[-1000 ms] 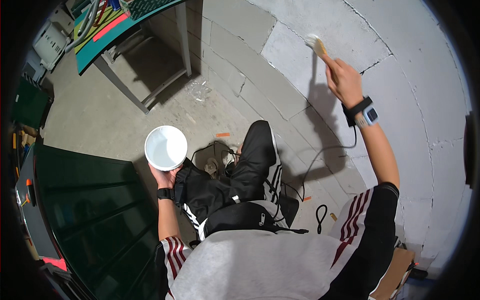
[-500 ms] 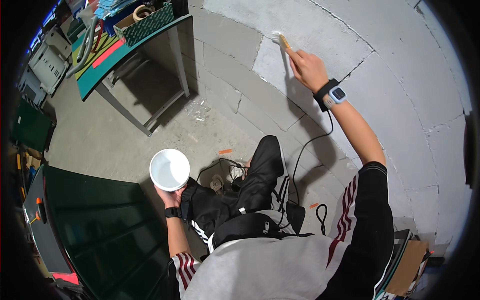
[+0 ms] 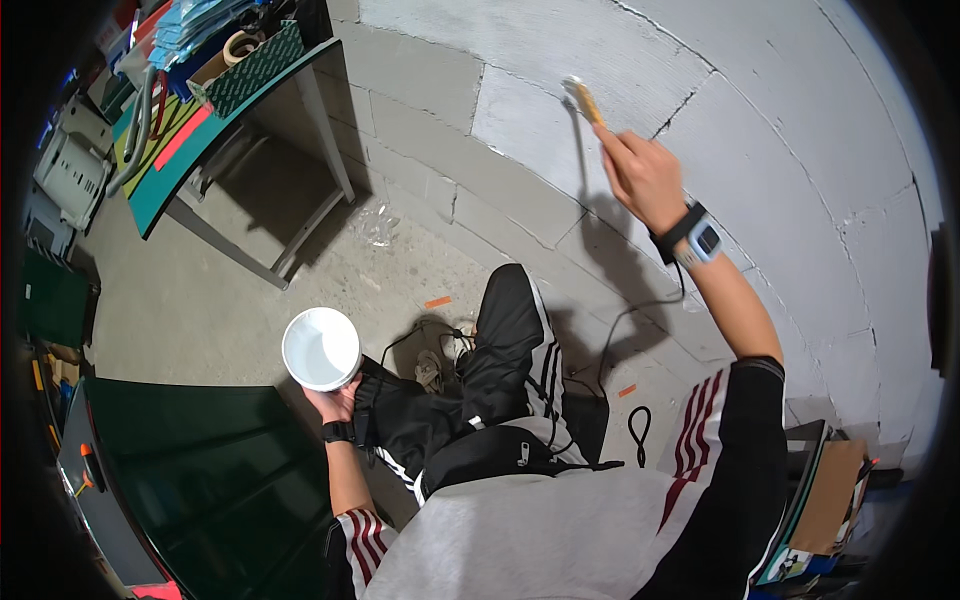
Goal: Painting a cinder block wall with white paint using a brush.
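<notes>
High on the pale grey block wall (image 3: 800, 130), at the far right of the scene, the right hand (image 3: 640, 178) holds a wooden-handled paintbrush (image 3: 583, 100), its grip closed around the lower handle, the bristle end touching a lighter, whiter patch of one block. A dark strap with a blue-faced wristwatch (image 3: 697, 238) sits on that wrist. The left hand (image 3: 333, 402) is low and near the left side, its grip cupped under a round white plastic bucket (image 3: 321, 348) — held level, open mouth up, well apart from the wall; I cannot tell how full it is.

To do this stroke well, I judge the brush should lie flat against the block with even pressure, worked along the mortar joint so the coat's edge blends rather than ridges. The bucket should stay level and come nearer before reloading, so drips don't fall on the black striped trousers (image 3: 500, 360) or the black cable (image 3: 610, 330) on the concrete floor (image 3: 230, 300). The teal-topped surface (image 3: 240, 110) at far left is out of reach.
</notes>
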A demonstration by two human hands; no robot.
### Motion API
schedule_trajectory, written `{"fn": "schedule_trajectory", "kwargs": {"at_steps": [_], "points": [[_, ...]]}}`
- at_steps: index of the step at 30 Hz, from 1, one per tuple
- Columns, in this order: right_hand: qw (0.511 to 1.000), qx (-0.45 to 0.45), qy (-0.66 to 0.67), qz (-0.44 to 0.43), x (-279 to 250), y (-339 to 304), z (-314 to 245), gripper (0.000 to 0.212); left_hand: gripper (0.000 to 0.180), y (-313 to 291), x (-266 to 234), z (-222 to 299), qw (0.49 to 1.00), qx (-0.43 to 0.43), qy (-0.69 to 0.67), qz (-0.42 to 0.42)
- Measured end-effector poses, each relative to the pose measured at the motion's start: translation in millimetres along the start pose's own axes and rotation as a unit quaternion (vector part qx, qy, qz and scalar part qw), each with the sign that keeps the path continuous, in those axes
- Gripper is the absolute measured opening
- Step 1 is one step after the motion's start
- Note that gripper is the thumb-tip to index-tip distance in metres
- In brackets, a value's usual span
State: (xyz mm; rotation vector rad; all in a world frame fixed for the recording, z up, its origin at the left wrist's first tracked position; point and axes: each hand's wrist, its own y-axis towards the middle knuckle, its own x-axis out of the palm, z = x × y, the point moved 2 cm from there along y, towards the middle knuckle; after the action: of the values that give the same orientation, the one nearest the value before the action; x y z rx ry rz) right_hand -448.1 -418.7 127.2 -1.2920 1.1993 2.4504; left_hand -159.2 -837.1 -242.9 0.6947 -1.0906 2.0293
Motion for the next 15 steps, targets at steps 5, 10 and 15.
{"fn": "schedule_trajectory", "kwargs": {"at_steps": [5, 10, 15], "points": [[0.998, -0.015, -0.033, -0.049, 13.6, 3.3, 15.2, 0.026, 0.075, -7.6, 11.8, 4.2, 0.999, 0.026, 0.022, 0.017], [0.984, 0.071, -0.087, -0.140, -39.9, -37.3, 12.1, 0.030, 0.074, -13.4, -1.0, 3.3, 0.998, 0.056, 0.007, 0.011], [0.999, 0.016, -0.010, -0.037, -37.5, -16.8, -12.6, 0.030, 0.076, 0.2, -7.2, 2.7, 1.000, 0.016, 0.008, 0.003]]}}
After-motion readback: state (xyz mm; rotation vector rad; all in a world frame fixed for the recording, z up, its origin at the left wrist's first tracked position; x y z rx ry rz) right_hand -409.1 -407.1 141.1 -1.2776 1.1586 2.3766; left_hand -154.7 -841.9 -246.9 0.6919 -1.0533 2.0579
